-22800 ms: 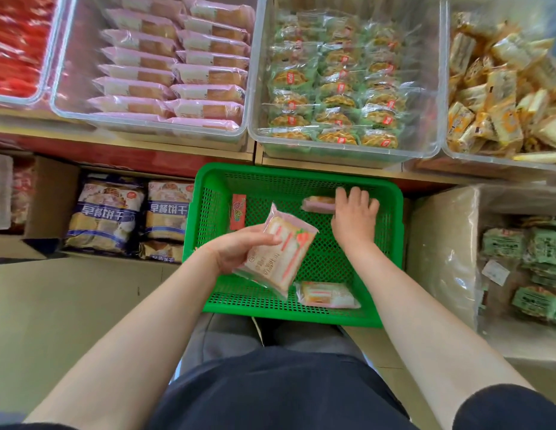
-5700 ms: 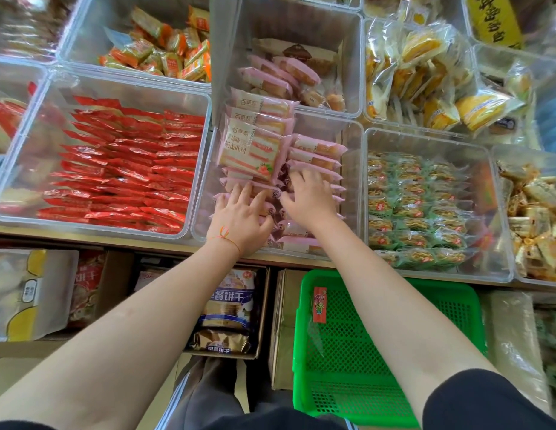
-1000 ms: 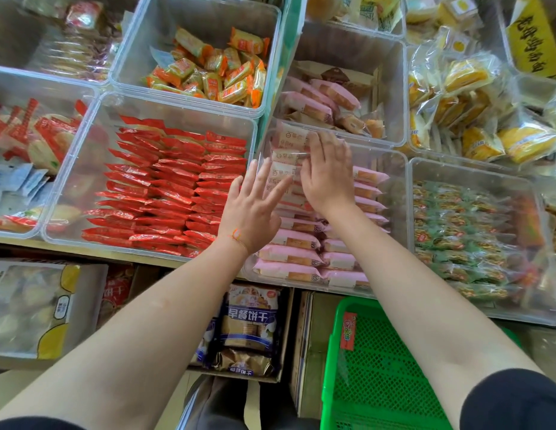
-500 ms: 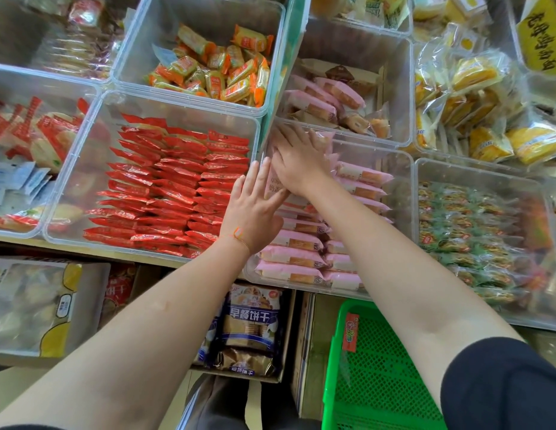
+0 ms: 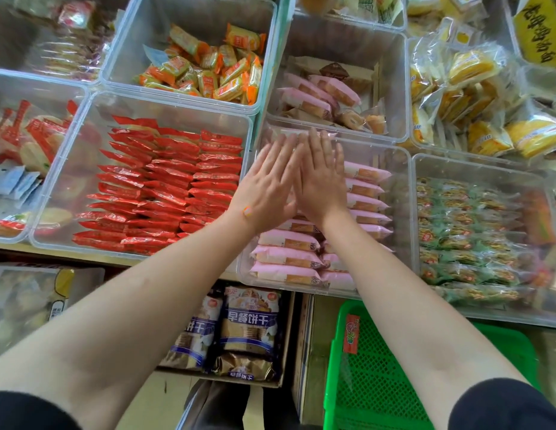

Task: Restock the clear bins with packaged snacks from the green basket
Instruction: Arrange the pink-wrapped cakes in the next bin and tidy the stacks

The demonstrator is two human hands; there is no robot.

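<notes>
Rows of pink packaged snacks (image 5: 287,262) fill a clear bin (image 5: 402,193) in the middle of the shelf. My left hand (image 5: 269,184) and my right hand (image 5: 321,178) lie side by side over the bin's far left part, fingers straight, on or just above the pink packs. Neither hand holds anything. The packs under my hands are hidden. The green basket (image 5: 379,377) stands on the floor at the lower right; the part in view holds no snacks, only a red tag (image 5: 351,335) on its wall.
A bin of red packs (image 5: 165,184) is to the left, a bin of green packs (image 5: 469,231) to the right. Behind are bins of orange packs (image 5: 208,69), pink cakes (image 5: 317,91) and yellow cakes (image 5: 475,97). A carton of biscuit bags (image 5: 245,330) sits below the shelf.
My left hand has moved up and to the right beside my right hand. My right hand has shifted a little to the right, and both now lie flat over the pink packs.
</notes>
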